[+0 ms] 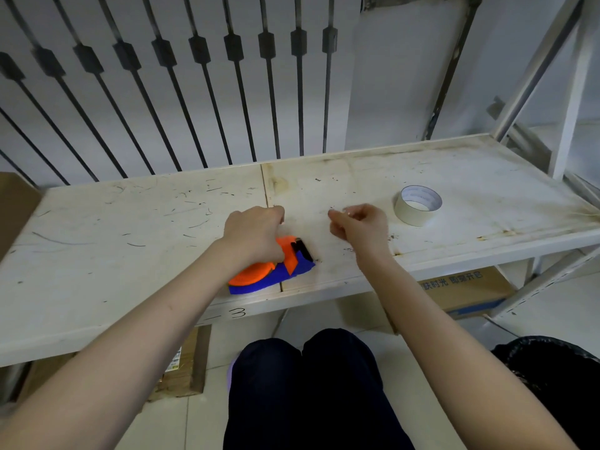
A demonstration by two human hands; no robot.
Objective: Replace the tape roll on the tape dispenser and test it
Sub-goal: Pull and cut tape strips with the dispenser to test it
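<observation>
Left hand (253, 235), fingers curled, over the orange-blue dispenser (287, 271); right hand (360, 225), curled too, left of the tape roll (409, 213); whether either pinches anything, I cannot tell

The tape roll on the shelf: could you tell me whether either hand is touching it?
No, the tape roll lies alone on the shelf, apart from the right hand and farther still from the left hand.

The left hand (255, 233) hides part of the tape dispenser (259, 276) (each grip's contents unclear).
</observation>
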